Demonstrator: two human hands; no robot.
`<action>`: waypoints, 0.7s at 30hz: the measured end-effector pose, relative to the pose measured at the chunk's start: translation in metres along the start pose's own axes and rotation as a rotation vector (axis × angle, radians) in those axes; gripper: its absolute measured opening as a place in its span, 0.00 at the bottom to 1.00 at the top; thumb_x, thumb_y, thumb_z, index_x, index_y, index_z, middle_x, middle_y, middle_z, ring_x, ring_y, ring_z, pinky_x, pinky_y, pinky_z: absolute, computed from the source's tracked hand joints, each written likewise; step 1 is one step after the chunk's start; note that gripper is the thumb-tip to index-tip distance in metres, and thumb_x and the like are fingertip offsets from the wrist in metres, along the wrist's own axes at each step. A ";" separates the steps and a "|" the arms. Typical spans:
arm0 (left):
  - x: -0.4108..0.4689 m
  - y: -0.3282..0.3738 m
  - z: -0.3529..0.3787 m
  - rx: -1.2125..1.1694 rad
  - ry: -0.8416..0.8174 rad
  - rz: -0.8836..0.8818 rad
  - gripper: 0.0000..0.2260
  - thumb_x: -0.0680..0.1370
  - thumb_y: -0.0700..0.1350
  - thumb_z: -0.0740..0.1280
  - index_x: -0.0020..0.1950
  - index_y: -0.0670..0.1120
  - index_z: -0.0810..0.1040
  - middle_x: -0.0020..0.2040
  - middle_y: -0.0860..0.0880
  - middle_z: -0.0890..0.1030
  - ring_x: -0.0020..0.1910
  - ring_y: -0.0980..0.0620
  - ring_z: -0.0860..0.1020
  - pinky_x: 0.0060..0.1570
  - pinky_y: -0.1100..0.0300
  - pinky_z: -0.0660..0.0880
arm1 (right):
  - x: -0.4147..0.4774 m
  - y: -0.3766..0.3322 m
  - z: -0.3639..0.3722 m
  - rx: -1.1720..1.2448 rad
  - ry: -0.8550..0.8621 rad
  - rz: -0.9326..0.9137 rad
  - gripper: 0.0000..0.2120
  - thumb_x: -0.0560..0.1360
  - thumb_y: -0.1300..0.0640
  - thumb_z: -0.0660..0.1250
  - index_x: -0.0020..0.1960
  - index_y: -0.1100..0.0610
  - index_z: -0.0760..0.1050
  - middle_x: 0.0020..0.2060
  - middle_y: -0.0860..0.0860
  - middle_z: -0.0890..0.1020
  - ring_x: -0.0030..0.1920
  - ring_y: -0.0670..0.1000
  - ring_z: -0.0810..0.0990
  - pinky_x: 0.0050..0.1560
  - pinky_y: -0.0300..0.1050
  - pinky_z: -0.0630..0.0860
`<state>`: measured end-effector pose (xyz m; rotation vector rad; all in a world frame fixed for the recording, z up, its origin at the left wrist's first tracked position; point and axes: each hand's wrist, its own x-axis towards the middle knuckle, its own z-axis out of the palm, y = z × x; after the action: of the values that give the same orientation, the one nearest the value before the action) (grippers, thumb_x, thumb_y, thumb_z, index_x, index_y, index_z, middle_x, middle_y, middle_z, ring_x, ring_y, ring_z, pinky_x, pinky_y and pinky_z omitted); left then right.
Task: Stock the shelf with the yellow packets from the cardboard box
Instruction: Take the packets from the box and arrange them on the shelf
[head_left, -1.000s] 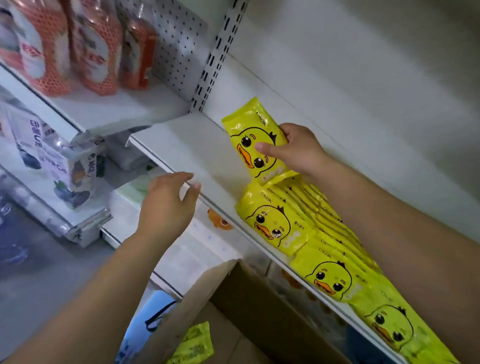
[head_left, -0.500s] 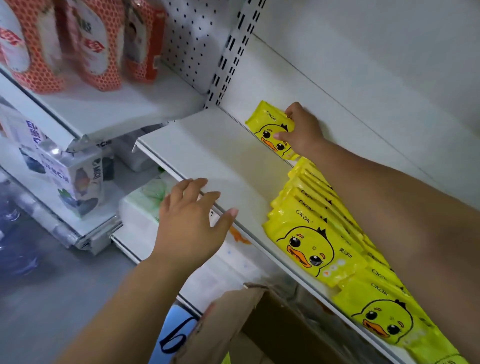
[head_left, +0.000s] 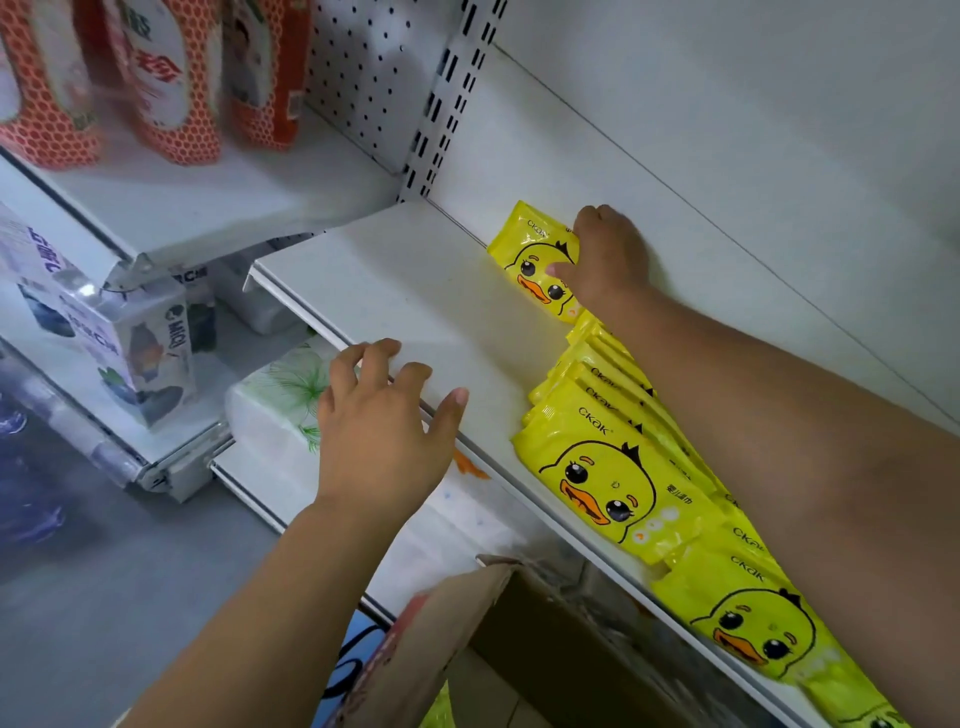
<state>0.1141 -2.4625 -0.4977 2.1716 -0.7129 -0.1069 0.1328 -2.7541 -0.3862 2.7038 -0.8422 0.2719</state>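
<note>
My right hand (head_left: 608, 260) grips a yellow duck packet (head_left: 535, 260) at the back of the white shelf (head_left: 405, 301), holding it upright against the back wall. A row of several yellow duck packets (head_left: 623, 478) leans along the shelf's right part, just under my right forearm. My left hand (head_left: 384, 431) hovers with spread fingers at the shelf's front edge, holding nothing. The open cardboard box (head_left: 457, 623) stands below the shelf, with its inside mostly hidden.
Orange-red refill pouches (head_left: 171, 83) stand on the higher shelf at upper left. Boxed goods (head_left: 130, 343) and white tissue packs (head_left: 280, 395) fill the lower shelves at left. Grey floor (head_left: 104, 597) lies at lower left.
My right hand has carried the packet from above the row to the shelf's back wall and set it upright there. My left hand has risen to the shelf's front edge.
</note>
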 end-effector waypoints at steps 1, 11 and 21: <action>0.000 -0.001 0.000 0.003 -0.003 0.003 0.27 0.78 0.65 0.56 0.63 0.49 0.82 0.74 0.47 0.71 0.76 0.42 0.60 0.68 0.39 0.66 | -0.002 -0.001 -0.002 0.028 -0.018 0.015 0.27 0.72 0.45 0.75 0.61 0.62 0.72 0.59 0.59 0.77 0.61 0.61 0.74 0.58 0.53 0.70; -0.035 0.006 -0.004 -0.100 0.026 0.140 0.24 0.80 0.61 0.58 0.57 0.44 0.84 0.65 0.45 0.80 0.67 0.41 0.74 0.63 0.43 0.72 | -0.137 -0.008 -0.065 0.604 0.049 0.122 0.21 0.74 0.48 0.74 0.62 0.58 0.76 0.60 0.54 0.77 0.61 0.53 0.76 0.56 0.42 0.69; -0.163 0.000 0.013 0.124 -0.520 -0.109 0.32 0.81 0.66 0.58 0.75 0.43 0.69 0.73 0.40 0.73 0.72 0.37 0.71 0.68 0.43 0.69 | -0.431 -0.003 -0.051 0.772 -0.045 0.079 0.11 0.76 0.54 0.72 0.57 0.56 0.79 0.53 0.50 0.80 0.56 0.49 0.78 0.58 0.41 0.72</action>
<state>-0.0257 -2.3854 -0.5326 2.3217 -0.9034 -0.7210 -0.2195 -2.5102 -0.4530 3.3867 -1.0157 0.6748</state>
